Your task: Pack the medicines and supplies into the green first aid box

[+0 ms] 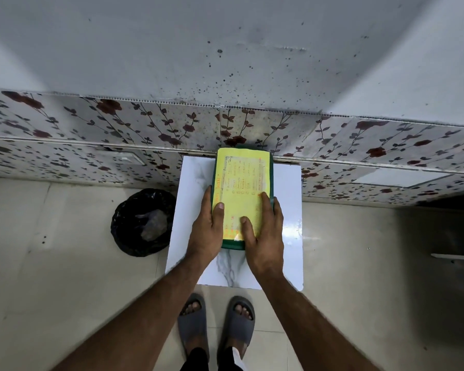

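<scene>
The green first aid box [232, 245] lies shut on a small white marble-patterned table [287, 210], its far end near the wall. A yellow handwritten paper label [241, 180] covers its lid. My left hand [208, 228] grips the box's near left edge, thumb on the lid. My right hand [263, 231] lies on the near right part of the lid, fingers spread and wrapping the right edge. No medicines or supplies are in view.
A bin lined with a black bag [142, 222] stands on the tiled floor left of the table. A wall with flowered tiles [91, 135] rises right behind the table. My feet in grey slippers [216, 325] stand at the table's near edge.
</scene>
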